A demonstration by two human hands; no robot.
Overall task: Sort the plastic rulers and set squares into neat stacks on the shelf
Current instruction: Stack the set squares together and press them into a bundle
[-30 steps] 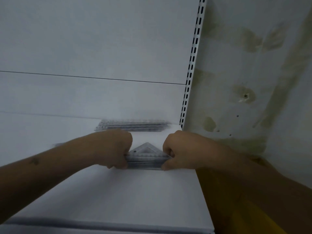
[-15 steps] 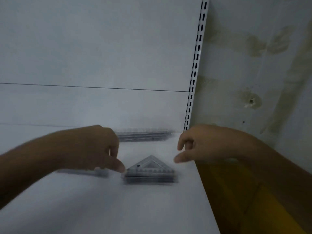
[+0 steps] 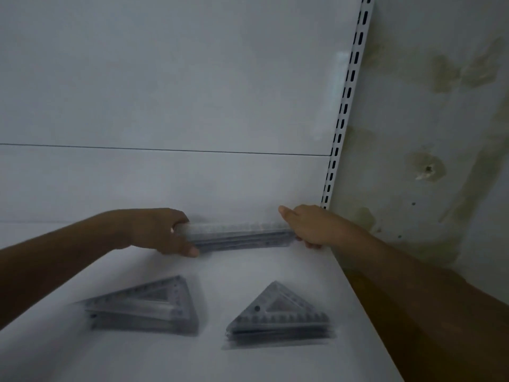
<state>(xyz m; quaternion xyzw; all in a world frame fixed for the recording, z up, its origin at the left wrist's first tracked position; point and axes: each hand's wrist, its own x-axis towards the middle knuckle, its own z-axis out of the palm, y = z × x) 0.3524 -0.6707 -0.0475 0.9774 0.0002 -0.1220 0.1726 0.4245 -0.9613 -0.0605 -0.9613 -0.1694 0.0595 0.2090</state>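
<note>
A stack of clear plastic rulers (image 3: 239,236) lies along the back of the white shelf (image 3: 248,362). My left hand (image 3: 162,232) grips its left end, fingers curled round it. My right hand (image 3: 305,226) holds the stack's right end, close to the shelf's back corner. Nearer to me lie two stacks of clear set squares: a long-triangle stack (image 3: 148,307) on the left and a squat-triangle stack (image 3: 278,317) on the right. Neither hand touches them.
A white back panel (image 3: 165,92) rises behind the shelf. A slotted metal upright (image 3: 345,106) marks the shelf's right end. Beyond it is a stained wall (image 3: 440,106). The shelf's right edge runs diagonally toward me, with a dark yellow surface (image 3: 366,299) below.
Both hands let go of the squat set square stack and moved back to the ruler stack, now holding its two ends. The camera tilted, bringing the long-triangle stack into view.
</note>
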